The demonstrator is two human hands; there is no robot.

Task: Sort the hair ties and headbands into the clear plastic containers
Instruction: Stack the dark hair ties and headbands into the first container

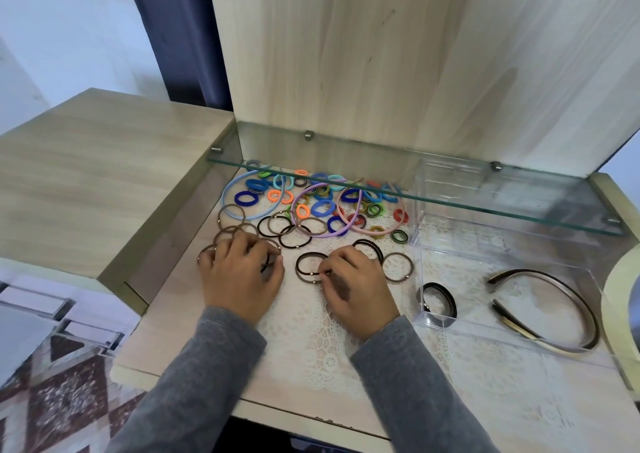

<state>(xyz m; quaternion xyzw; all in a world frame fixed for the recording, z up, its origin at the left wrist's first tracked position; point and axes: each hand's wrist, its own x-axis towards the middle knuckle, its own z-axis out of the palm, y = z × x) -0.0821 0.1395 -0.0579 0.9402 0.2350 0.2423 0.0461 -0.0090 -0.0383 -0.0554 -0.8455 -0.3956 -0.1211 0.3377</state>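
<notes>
Several brown and black hair ties [294, 227] lie loose on the lace mat, behind them a heap of small coloured ties [322, 206] and thin pastel headbands [239, 196]. My left hand [242, 272] rests with curled fingers on a bunch of brown ties [228, 231]. My right hand [353, 286] pinches a dark tie with a metal bead [304, 265]. A small clear container [436, 317] at the right holds black ties [446, 300]. A larger clear container [519, 255] holds two dark brown headbands [568, 310].
A glass shelf [450, 189] juts over the back of the heap. Wooden panels rise behind and at the left. A lace mat [329, 348] covers the desk. A pale round rim [620, 300] sits at the far right edge.
</notes>
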